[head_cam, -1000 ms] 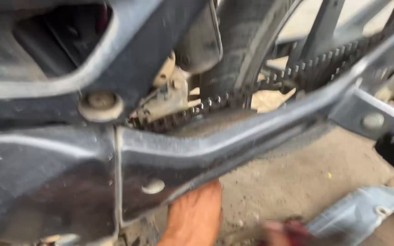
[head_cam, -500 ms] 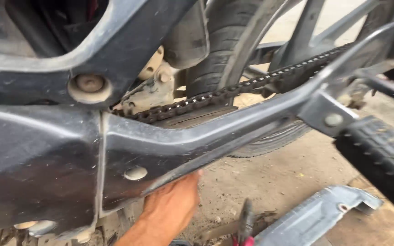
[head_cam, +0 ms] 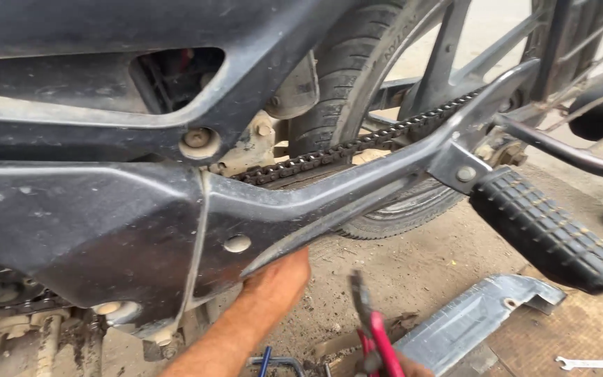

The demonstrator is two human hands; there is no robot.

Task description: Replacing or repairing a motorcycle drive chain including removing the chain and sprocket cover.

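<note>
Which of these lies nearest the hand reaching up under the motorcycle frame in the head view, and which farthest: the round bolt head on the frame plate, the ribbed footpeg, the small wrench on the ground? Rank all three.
Measured from the left hand:
1. Round bolt head, just above the hand on the frame plate.
2. Ribbed footpeg, out to the right.
3. Small wrench, far right on the ground.

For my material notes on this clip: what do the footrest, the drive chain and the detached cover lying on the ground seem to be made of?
Footrest: looks like black rubber, matte, with a moulded ribbed tread. Drive chain: metal links, dark and greasy-looking. Detached cover: silvery grey and dusty with a bolt hole; painted sheet metal or plastic, the look leaves it open.
</note>
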